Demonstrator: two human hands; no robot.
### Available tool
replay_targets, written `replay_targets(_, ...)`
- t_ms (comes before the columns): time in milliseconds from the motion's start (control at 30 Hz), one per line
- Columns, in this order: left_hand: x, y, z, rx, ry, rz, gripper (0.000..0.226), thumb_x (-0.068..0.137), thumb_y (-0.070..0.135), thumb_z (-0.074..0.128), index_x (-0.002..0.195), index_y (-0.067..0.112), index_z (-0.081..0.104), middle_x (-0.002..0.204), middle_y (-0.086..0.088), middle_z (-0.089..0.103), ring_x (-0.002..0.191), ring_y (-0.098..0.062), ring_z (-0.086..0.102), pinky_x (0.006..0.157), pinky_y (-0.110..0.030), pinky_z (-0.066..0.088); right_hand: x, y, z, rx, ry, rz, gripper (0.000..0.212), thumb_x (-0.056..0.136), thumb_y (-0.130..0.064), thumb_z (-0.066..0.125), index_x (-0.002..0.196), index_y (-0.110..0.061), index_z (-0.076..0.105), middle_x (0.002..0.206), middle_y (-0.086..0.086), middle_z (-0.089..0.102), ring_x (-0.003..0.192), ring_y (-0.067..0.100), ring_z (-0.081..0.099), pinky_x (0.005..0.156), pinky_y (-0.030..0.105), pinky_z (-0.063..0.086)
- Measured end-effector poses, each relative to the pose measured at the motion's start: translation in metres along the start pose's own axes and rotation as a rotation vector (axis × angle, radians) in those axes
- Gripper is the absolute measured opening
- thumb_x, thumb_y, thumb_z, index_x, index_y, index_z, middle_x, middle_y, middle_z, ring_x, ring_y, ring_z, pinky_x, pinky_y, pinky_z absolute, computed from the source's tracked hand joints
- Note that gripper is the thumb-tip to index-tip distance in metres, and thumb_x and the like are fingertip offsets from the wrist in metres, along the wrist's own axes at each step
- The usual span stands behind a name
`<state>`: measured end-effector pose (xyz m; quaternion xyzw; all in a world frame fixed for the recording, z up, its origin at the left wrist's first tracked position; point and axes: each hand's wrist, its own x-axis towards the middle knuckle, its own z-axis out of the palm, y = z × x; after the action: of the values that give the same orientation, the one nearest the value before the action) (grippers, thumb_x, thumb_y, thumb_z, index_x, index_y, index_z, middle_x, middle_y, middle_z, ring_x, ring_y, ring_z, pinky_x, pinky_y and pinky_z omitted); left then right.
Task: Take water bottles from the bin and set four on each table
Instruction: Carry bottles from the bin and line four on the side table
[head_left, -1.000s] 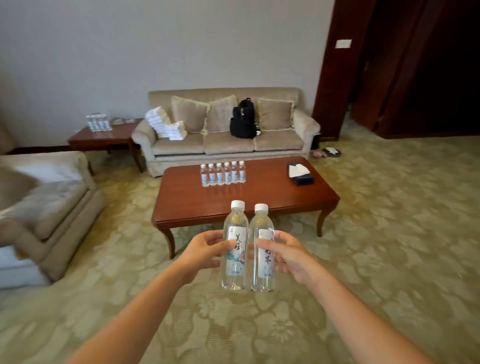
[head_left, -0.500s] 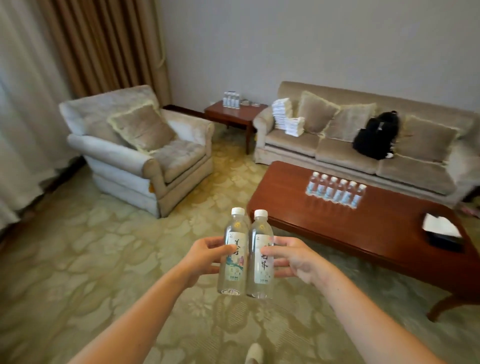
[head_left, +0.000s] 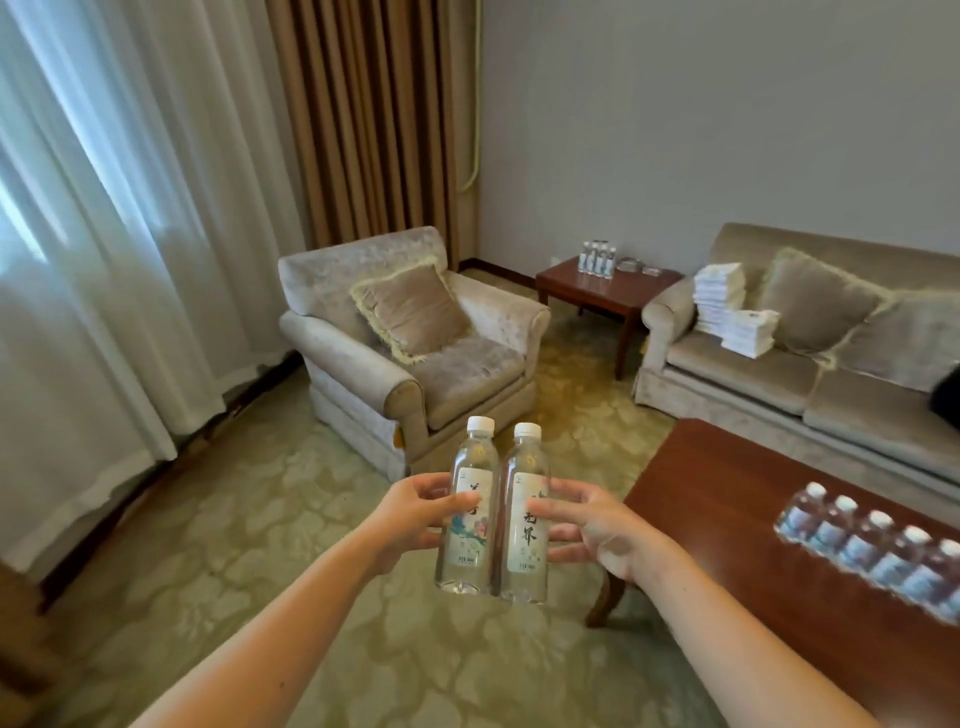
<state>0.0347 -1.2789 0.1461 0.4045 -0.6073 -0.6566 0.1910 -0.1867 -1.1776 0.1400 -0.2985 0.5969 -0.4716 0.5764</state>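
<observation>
Head view: left hand (head_left: 410, 525) and right hand (head_left: 597, 530) each wrap their fingers round one upright water bottle (head_left: 467, 514) (head_left: 524, 519). The two are pressed side by side over the carpet (head_left: 260, 519), likely to steady them in carrying. Coffee table (head_left: 727, 493), near right, and far side table (head_left: 587, 288) already hold bottles.

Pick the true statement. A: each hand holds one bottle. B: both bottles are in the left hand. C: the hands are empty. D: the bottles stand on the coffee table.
A: the left hand grips the left bottle, the right hand the right bottle, caps up.
</observation>
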Motion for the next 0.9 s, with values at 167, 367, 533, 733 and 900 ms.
replay_targets(167, 0.074, 0.025, -0.011, -0.014, 0.047, -0.014, 0.043, 0.080, 0.029, 0.078, 0.120, 0.018, 0.066, 0.105, -0.003, 0.075, 0.098, -0.019, 0.072, 0.089, -0.044, 0.058, 0.068, -0.039, -0.027, 0.048, -0.027, -0.001, 0.086, 0.063, -0.020, 0.086, 0.139, -0.011, 0.047, 0.109, 0.016, 0.074, 0.095, 0.033, 0.074, 0.059, 0.038, 0.061)
replay_targets(367, 0.165, 0.046, -0.017, -0.045, 0.042, -0.045, 0.038, 0.084, 0.028, 0.073, 0.119, 0.017, 0.066, 0.103, -0.005, 0.076, 0.096, -0.020, 0.073, 0.082, -0.040, 0.060, 0.148, -0.071, -0.062, 0.026, -0.016, 0.021, 0.068, 0.065, -0.026, 0.084, 0.126, -0.014, 0.058, 0.106, 0.014, 0.075, 0.092, 0.031, 0.074, 0.067, 0.040, 0.063)
replay_targets(533, 0.268, 0.060, -0.032, -0.068, -0.001, -0.070, 0.041, 0.084, 0.034, 0.071, 0.119, 0.014, 0.066, 0.104, -0.009, 0.075, 0.098, -0.025, 0.072, 0.083, -0.042, 0.059, 0.233, -0.098, -0.092, 0.008, 0.065, 0.026, 0.066, 0.067, -0.030, 0.085, 0.126, -0.014, 0.062, 0.108, 0.018, 0.074, 0.083, 0.029, 0.073, 0.058, 0.037, 0.062)
replay_targets(733, 0.415, 0.101, -0.058, -0.058, -0.097, -0.069, 0.061, 0.068, 0.040, 0.079, 0.119, 0.010, 0.064, 0.104, -0.011, 0.075, 0.098, -0.026, 0.072, 0.088, -0.048, 0.057, 0.338, -0.153, -0.129, 0.025, 0.184, 0.021, 0.046, 0.078, -0.028, 0.081, 0.117, -0.012, 0.064, 0.096, 0.012, 0.074, 0.071, 0.024, 0.071, 0.053, 0.033, 0.058)
replay_targets(900, 0.522, 0.144, -0.066, -0.022, -0.189, -0.084, 0.064, 0.067, 0.041, 0.079, 0.118, 0.009, 0.058, 0.102, -0.010, 0.075, 0.091, -0.025, 0.074, 0.074, -0.040, 0.060, 0.405, -0.198, -0.163, 0.059, 0.205, 0.011, 0.041, 0.071, -0.029, 0.083, 0.103, -0.012, 0.063, 0.090, 0.011, 0.075, 0.064, 0.020, 0.068, 0.060, 0.037, 0.062)
